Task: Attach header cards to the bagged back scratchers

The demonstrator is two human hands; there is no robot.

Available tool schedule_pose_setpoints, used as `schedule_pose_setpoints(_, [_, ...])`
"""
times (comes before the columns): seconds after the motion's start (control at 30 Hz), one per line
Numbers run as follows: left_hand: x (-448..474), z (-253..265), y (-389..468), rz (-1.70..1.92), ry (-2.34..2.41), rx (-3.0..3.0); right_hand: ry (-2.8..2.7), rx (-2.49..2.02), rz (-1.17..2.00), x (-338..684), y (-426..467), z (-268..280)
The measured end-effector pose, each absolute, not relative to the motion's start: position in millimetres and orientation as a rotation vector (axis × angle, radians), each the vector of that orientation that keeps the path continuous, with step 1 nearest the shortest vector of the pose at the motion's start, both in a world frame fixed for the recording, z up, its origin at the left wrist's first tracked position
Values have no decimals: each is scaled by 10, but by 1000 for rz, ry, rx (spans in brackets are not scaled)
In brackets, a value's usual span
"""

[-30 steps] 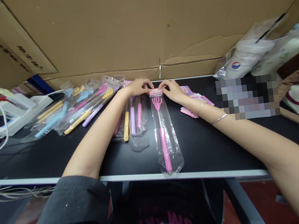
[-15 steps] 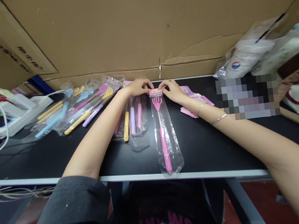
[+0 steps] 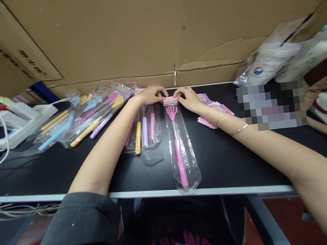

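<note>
Straight in front of me a pink back scratcher (image 3: 180, 162) with a hand-shaped head lies in a clear plastic bag (image 3: 190, 163), its handle toward the table's front edge. A small pink printed card (image 3: 169, 100) sits across the top end of the bag. My left hand (image 3: 152, 95) pinches the card's left end between thumb and fingers. On the card's right end, my right hand (image 3: 189, 98) does the same with its fingertips. Under my left wrist lie several more bagged back scratchers (image 3: 145, 130) with yellow, purple and pink handles.
Further bagged back scratchers (image 3: 91, 115) spread out at the left. Loose pink cards (image 3: 214, 110) lie beside my right wrist. A power strip (image 3: 18, 130) with cables stands far left. At the right are a bagged white cup (image 3: 272, 61) and a blurred patch. Cardboard (image 3: 140, 30) walls the back.
</note>
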State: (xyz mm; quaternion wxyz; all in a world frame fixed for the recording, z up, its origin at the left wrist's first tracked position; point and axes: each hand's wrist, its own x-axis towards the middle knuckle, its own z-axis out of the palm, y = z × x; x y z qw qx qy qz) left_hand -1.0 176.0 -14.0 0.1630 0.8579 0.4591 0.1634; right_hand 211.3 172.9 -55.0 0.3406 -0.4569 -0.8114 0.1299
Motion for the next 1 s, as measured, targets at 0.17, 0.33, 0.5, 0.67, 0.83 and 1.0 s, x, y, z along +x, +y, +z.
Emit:
schedule_pose_setpoints(0.17, [-1, -133, 1748, 456, 1334, 2448, -2110, -1195, 331, 2110, 1722, -547])
schedule_pose_setpoints(0.33, [-17, -145, 1767, 478, 1290, 2469, -2105, -1193, 337, 2109, 1727, -553])
schedule_pose_setpoints(0.5, [-12, -141, 1759, 461, 1317, 2440, -2105, -1187, 347, 2108, 1735, -560])
schedule_pose_setpoints(0.67, [8, -115, 1722, 432, 1352, 2437, -2100, -1188, 345, 2105, 1732, -561])
schedule_pose_setpoints(0.83, [5, -117, 1726, 446, 1336, 2445, -2108, -1188, 348, 2109, 1729, -556])
schedule_pose_setpoints(1.0, [15, -111, 1716, 456, 1332, 2434, -2102, -1190, 351, 2108, 1725, -550])
